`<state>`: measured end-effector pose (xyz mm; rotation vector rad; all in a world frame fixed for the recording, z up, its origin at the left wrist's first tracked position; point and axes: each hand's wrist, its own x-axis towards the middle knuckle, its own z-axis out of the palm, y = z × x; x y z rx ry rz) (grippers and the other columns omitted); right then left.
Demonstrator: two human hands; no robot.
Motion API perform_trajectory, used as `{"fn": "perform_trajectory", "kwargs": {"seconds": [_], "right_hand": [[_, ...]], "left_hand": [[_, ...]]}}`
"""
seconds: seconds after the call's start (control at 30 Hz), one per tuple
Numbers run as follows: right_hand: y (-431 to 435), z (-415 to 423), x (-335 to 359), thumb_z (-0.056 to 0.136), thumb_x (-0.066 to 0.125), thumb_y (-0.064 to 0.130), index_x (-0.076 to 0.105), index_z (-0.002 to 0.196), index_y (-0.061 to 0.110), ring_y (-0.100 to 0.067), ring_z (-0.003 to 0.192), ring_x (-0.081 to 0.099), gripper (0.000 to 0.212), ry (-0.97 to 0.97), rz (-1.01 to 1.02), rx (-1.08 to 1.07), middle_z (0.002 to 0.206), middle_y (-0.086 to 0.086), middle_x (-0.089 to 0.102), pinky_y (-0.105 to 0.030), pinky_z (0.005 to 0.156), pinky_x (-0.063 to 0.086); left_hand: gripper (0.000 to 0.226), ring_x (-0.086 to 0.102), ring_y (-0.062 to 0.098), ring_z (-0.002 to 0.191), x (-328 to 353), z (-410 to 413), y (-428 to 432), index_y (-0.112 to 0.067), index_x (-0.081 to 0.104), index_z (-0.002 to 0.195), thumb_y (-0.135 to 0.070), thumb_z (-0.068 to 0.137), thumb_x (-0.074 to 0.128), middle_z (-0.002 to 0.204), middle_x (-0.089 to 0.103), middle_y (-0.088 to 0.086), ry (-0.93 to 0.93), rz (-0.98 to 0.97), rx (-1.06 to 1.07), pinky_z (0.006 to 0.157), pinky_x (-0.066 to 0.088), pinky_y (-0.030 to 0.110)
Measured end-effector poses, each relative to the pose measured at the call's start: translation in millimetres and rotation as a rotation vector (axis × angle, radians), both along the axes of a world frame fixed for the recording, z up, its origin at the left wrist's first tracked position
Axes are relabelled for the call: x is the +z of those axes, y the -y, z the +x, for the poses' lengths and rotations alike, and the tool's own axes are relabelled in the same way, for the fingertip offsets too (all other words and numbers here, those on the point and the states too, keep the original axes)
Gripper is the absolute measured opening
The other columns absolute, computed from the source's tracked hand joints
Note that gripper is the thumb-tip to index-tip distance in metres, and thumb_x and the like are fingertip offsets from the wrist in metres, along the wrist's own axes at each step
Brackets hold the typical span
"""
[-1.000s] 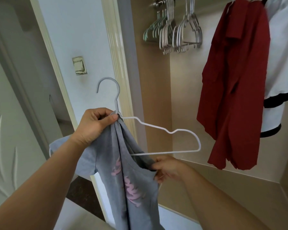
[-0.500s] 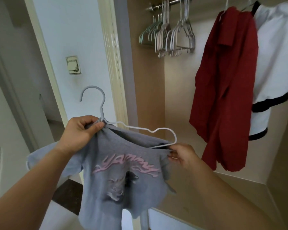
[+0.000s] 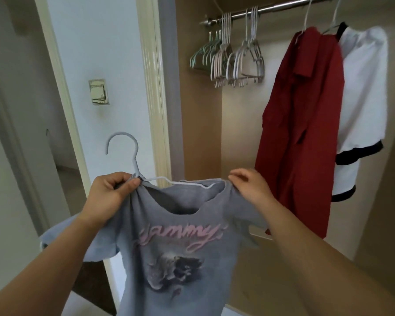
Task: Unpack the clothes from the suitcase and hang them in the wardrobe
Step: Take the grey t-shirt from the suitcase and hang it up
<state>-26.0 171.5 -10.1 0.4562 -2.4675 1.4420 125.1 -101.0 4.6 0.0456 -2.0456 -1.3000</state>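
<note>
Head view: two bare hands hold one grey T-shirt (image 3: 173, 247) on one white wire hanger (image 3: 121, 134) in front of the open wardrobe (image 3: 201, 110), below its rail and not yet hung. The left hand (image 3: 107, 195) pinches the hanger's neck together with a bunch of collar, and the hook stands up above its knuckles. The right hand (image 3: 251, 188), well apart from the left, has its fingers curled on the shirt's other shoulder. The shirt carries pink lettering over a dark print.

One metal rail (image 3: 271, 8) crosses the wardrobe's top. Empty hangers (image 3: 226, 58) hang at its left end in three tight bunches, too packed to count singly. Further right hang two garments, each on its own hanger: one red garment (image 3: 301, 133) and, touching it, one white garment with black trim (image 3: 363, 87).
</note>
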Motion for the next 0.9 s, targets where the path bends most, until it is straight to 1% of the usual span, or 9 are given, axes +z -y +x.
{"fn": "perform_trajectory", "kwargs": {"seconds": [0.03, 0.1, 0.2, 0.27, 0.33, 0.47, 0.6, 0.7, 0.9], "right_hand": [[1, 1, 0, 0.094, 0.055, 0.025, 0.071, 0.097, 0.014, -0.009, 0.089, 0.053, 0.019, -0.021, 0.087, 0.083, 0.092, 0.004, 0.055, -0.026, 0.085, 0.04], [3, 8, 2, 0.097, 0.05, 0.025, 0.061, 0.069, 0.016, -0.004, 0.068, 0.048, 0.031, -0.008, 0.144, 0.245, 0.072, 0.005, 0.051, -0.023, 0.068, 0.037], [14, 17, 6, 0.098, 0.049, 0.028, 0.041, 0.054, 0.021, -0.004, 0.052, 0.038, 0.045, -0.067, 0.269, 0.328, 0.055, 0.007, 0.041, -0.022, 0.056, 0.032], [29, 20, 6, 0.097, 0.049, 0.032, 0.04, 0.053, 0.022, -0.012, 0.056, 0.041, 0.046, -0.15, 0.354, 0.348, 0.055, 0.006, 0.042, -0.03, 0.06, 0.035], [46, 25, 8, 0.096, 0.047, 0.039, 0.043, 0.055, 0.02, -0.015, 0.058, 0.043, 0.046, -0.175, 0.374, 0.386, 0.056, 0.005, 0.043, -0.032, 0.06, 0.036], [52, 28, 10, 0.08, 0.051, 0.064, 0.064, 0.082, 0.024, -0.015, 0.067, 0.056, 0.043, -0.158, 0.355, 0.474, 0.07, 0.006, 0.06, -0.033, 0.063, 0.044], [36, 19, 13, 0.087, 0.064, 0.034, 0.066, 0.074, 0.021, -0.011, 0.058, 0.046, 0.018, -0.196, 0.343, 0.423, 0.061, 0.002, 0.054, -0.031, 0.059, 0.037], [17, 16, 20, 0.088, 0.066, 0.024, 0.064, 0.07, 0.021, -0.008, 0.055, 0.039, 0.018, -0.173, 0.24, 0.385, 0.058, 0.005, 0.048, -0.027, 0.056, 0.03], [-19, -4, 17, 0.083, 0.07, 0.028, 0.065, 0.058, 0.032, -0.009, 0.055, 0.042, 0.026, -0.135, 0.18, 0.272, 0.049, 0.012, 0.05, -0.03, 0.061, 0.035]], "left_hand": [[0.017, 0.052, 0.015, 0.07, -2, 0, 0, -0.001, 0.067, 0.07, -0.006, 0.086, 0.064, 0.073, 0.061, 0.013, -0.002, 0.026, -0.007, 0.067, 0.042, 0.025], [0.019, 0.05, 0.017, 0.071, -5, 1, 0, 0.008, 0.065, 0.072, -0.005, 0.086, 0.063, 0.074, 0.06, 0.014, -0.012, 0.055, -0.003, 0.067, 0.04, 0.027], [0.023, 0.054, 0.006, 0.061, -7, -1, -5, -0.008, 0.068, 0.064, -0.007, 0.086, 0.064, 0.064, 0.064, 0.001, 0.002, 0.08, -0.017, 0.061, 0.044, 0.013], [0.023, 0.057, 0.004, 0.062, -8, -4, -14, -0.015, 0.07, 0.064, -0.01, 0.086, 0.065, 0.064, 0.067, -0.004, 0.032, 0.017, -0.045, 0.062, 0.046, 0.014], [0.019, 0.06, 0.011, 0.069, -8, -7, -25, -0.013, 0.071, 0.068, -0.009, 0.086, 0.065, 0.072, 0.071, 0.007, 0.044, -0.042, -0.064, 0.069, 0.048, 0.024], [0.017, 0.056, 0.015, 0.07, -4, -8, -31, -0.001, 0.069, 0.074, -0.01, 0.088, 0.063, 0.077, 0.066, 0.019, 0.018, -0.055, -0.065, 0.07, 0.045, 0.026], [0.009, 0.063, 0.005, 0.077, 0, 0, -19, -0.013, 0.072, 0.088, -0.019, 0.087, 0.065, 0.085, 0.071, -0.004, 0.138, -0.087, -0.105, 0.073, 0.048, 0.013], [0.014, 0.061, -0.002, 0.086, 3, 7, 5, -0.029, 0.068, 0.098, -0.031, 0.084, 0.068, 0.094, 0.068, -0.018, 0.295, -0.291, -0.015, 0.074, 0.045, 0.011], [0.025, 0.059, 0.0, 0.086, -6, 18, 47, -0.041, 0.064, 0.077, -0.019, 0.088, 0.064, 0.085, 0.066, -0.022, 0.337, -0.33, 0.139, 0.086, 0.041, 0.024]]}}
